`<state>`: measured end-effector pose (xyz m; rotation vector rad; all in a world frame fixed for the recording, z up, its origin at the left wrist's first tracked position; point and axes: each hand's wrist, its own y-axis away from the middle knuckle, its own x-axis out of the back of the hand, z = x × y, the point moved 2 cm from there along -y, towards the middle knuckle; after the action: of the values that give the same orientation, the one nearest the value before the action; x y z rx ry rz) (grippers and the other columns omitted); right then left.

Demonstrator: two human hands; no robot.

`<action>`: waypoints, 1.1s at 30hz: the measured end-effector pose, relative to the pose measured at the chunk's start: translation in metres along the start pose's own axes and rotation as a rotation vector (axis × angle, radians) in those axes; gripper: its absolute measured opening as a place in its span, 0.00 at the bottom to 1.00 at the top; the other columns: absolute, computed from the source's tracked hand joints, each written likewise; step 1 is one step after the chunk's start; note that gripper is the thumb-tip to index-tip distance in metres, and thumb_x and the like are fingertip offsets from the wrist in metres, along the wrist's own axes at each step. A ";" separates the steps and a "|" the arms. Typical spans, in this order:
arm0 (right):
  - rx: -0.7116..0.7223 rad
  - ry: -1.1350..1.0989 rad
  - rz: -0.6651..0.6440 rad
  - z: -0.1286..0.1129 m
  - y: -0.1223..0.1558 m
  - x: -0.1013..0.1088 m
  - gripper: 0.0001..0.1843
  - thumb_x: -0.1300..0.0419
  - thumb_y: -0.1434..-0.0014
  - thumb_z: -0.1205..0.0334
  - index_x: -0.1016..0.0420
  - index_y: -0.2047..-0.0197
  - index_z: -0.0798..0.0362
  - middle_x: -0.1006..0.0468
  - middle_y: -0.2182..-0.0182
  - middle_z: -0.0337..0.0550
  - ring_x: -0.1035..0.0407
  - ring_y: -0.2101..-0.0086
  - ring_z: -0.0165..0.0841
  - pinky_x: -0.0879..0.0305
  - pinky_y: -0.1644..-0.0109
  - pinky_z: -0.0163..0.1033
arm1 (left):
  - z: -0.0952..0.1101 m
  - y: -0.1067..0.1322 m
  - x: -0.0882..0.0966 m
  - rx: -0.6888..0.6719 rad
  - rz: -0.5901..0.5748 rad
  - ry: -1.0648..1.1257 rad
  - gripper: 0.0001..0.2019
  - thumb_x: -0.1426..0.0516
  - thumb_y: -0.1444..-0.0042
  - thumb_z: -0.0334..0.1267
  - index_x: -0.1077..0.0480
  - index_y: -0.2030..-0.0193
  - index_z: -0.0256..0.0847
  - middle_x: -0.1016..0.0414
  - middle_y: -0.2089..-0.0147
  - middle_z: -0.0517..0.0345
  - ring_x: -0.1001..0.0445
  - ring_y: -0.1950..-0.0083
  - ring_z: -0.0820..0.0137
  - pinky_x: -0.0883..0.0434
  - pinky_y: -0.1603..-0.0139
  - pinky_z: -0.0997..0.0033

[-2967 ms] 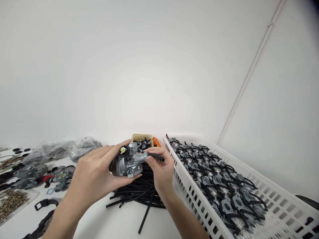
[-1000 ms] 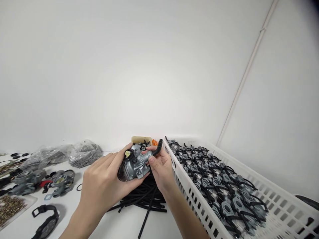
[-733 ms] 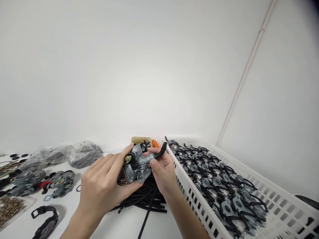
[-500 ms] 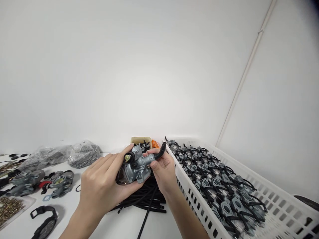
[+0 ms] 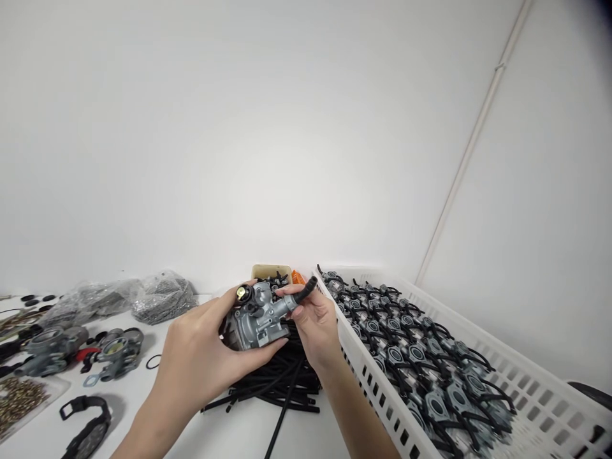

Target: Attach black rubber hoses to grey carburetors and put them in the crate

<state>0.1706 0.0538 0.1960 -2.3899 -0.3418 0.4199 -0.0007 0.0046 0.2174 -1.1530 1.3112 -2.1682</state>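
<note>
Here, hands [image 5: 203, 341] hold a knobbly grey metal carburettor [image 5: 258, 323].

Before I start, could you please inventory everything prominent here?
Carburettor: one, silver, centre
Hose: one, black, carburettor's end
Loose tubes: many, black, below
Crate: one, white, right
Similar units: many, grey-black, in crate
Tub: one, cream, behind
Orange item: one, orange, beside tub
Bags: some, transparent, back left
Metal bodies: at least two, grey, left
Fittings: many, golden, front left
Strap: one, black, front left
Table: one, white, underneath
Left hand: one, bare, around carburettor
Right hand: one, bare, at hose
</note>
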 end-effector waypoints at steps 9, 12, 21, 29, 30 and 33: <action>-0.030 -0.063 -0.021 0.002 0.002 0.000 0.16 0.34 0.44 0.50 0.20 0.55 0.47 0.17 0.59 0.46 0.24 0.58 0.36 0.29 0.53 0.40 | 0.003 -0.002 0.003 0.005 -0.002 0.015 0.26 0.37 0.54 0.57 0.30 0.52 0.44 0.20 0.67 0.61 0.21 0.69 0.67 0.26 0.73 0.73; -0.031 -0.110 -0.029 0.004 0.002 -0.002 0.14 0.33 0.44 0.53 0.20 0.55 0.47 0.17 0.59 0.45 0.24 0.58 0.35 0.29 0.52 0.40 | 0.003 -0.001 0.002 -0.007 0.009 -0.005 0.26 0.37 0.54 0.57 0.30 0.51 0.44 0.20 0.67 0.61 0.21 0.69 0.68 0.27 0.73 0.73; -0.035 -0.118 -0.038 0.004 0.002 -0.003 0.13 0.33 0.43 0.55 0.19 0.55 0.47 0.17 0.60 0.43 0.24 0.59 0.33 0.30 0.54 0.36 | 0.002 0.000 -0.001 -0.014 0.048 -0.044 0.27 0.37 0.54 0.58 0.31 0.51 0.45 0.20 0.68 0.62 0.22 0.70 0.68 0.29 0.75 0.74; -0.031 -0.108 -0.041 0.006 0.001 -0.004 0.12 0.34 0.43 0.55 0.19 0.55 0.47 0.17 0.60 0.41 0.25 0.60 0.31 0.30 0.55 0.34 | 0.001 0.002 -0.001 -0.019 0.054 -0.048 0.27 0.37 0.54 0.58 0.31 0.51 0.44 0.21 0.68 0.62 0.22 0.70 0.68 0.29 0.75 0.74; -0.028 -0.107 -0.040 0.006 0.001 -0.004 0.13 0.33 0.43 0.55 0.19 0.55 0.47 0.17 0.60 0.41 0.25 0.60 0.30 0.30 0.56 0.33 | 0.001 0.002 -0.001 -0.018 0.053 -0.047 0.27 0.37 0.54 0.58 0.31 0.51 0.45 0.21 0.68 0.62 0.22 0.70 0.68 0.29 0.75 0.74; -0.021 -0.100 -0.032 0.005 0.001 -0.004 0.13 0.33 0.44 0.55 0.19 0.55 0.47 0.17 0.60 0.41 0.25 0.61 0.30 0.30 0.56 0.32 | 0.001 0.002 -0.001 -0.019 0.048 -0.050 0.27 0.37 0.53 0.58 0.31 0.52 0.45 0.21 0.69 0.62 0.22 0.71 0.68 0.29 0.76 0.74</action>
<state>0.1648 0.0544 0.1925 -2.3858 -0.4316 0.5246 0.0002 0.0035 0.2156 -1.1628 1.3275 -2.0839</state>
